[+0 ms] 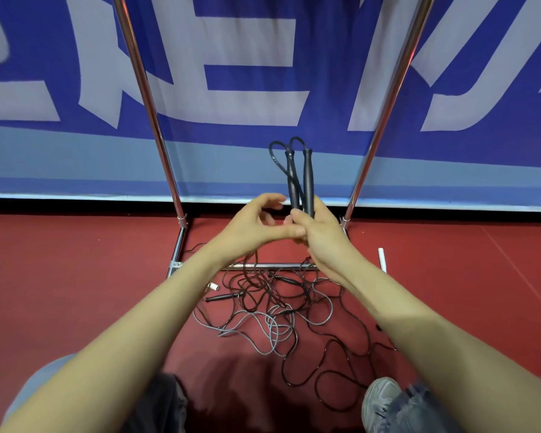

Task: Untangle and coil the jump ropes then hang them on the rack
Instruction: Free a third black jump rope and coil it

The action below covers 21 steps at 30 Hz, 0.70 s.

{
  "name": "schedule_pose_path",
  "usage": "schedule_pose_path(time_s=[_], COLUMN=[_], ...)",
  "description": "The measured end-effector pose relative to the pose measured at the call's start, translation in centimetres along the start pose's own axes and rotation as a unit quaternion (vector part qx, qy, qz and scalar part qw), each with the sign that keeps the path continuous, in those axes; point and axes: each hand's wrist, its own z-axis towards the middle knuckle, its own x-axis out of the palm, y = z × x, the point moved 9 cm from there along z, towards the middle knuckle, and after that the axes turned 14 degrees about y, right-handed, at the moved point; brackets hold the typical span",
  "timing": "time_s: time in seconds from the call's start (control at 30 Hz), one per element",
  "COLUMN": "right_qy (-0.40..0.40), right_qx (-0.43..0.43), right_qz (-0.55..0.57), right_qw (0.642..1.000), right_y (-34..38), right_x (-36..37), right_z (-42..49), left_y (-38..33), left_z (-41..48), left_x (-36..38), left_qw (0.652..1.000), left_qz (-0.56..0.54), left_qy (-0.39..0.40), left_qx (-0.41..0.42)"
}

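My right hand grips two black jump-rope handles side by side, pointing up, with cord looping from their tops. My left hand is beside it, fingers curved, its thumb reaching across to touch the right hand; I cannot tell whether it pinches a cord. Below my hands, a tangle of black and grey ropes lies on the red floor. A loose black handle lies at the tangle's left. The chrome rack stands ahead, its uprights on either side and its low crossbar just behind the tangle.
A blue and white banner hangs behind the rack. A white handle lies on the floor at the right, and a small white piece lies at the left of the tangle. My knees and a grey shoe are at the bottom.
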Motion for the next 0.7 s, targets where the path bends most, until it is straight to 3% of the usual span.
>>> schedule_pose_path(time_s=[0.13, 0.3, 0.43, 0.6, 0.7], right_qy=[0.086, 0.143, 0.162, 0.152, 0.098], right_qx=[0.014, 0.012, 0.037, 0.031, 0.012], right_qz=[-0.171, -0.255, -0.25, -0.223, -0.21], right_qw=[0.981, 0.956, 0.954, 0.962, 0.973], right_y=[0.1, 0.3, -0.6, -0.7, 0.4], right_x=[1.3, 2.8, 3.1, 2.6, 1.7], right_z=[0.1, -0.5, -0.5, 0.0, -0.1], left_y=[-1.0, -0.1, -0.1, -0.4, -0.6], left_z=[0.0, 0.1, 0.4, 0.2, 0.0], left_x=[-1.0, -1.1, -0.9, -1.5, -1.8], left_qw=[0.987, 0.969, 0.943, 0.937, 0.929], left_qz=[-0.155, -0.243, -0.329, -0.339, -0.351], left_qy=[-0.005, -0.031, -0.022, -0.056, -0.09], left_qx=[0.034, 0.034, 0.046, 0.067, 0.083])
